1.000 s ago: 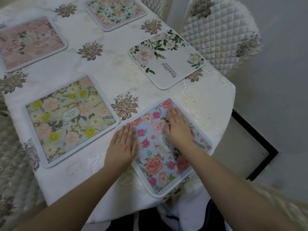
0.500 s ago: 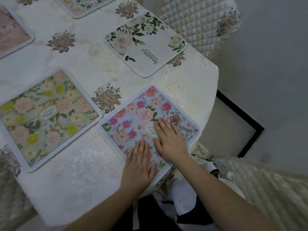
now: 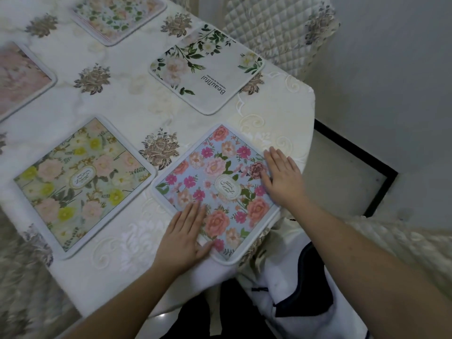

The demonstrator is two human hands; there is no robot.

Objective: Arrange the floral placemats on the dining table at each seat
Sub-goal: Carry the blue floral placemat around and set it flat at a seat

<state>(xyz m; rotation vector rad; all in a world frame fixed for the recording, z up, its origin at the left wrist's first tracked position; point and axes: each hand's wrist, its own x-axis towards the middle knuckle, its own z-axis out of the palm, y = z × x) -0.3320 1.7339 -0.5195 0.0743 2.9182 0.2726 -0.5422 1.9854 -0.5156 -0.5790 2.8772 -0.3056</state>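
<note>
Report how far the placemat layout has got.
Done: four placemats lie flat, the yellow, pink, white "Beautiful" and far one. In hand: left hand and right hand press the blue placemat, whose corner overhangs the table edge. Left: squaring it.

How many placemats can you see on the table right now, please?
5: blue floral mat under both hands at the near edge, yellow-flowered mat to its left, white "Beautiful" mat beyond, pink mat cut off far left, pale mat cut off at top. Others may lie out of frame.
</note>
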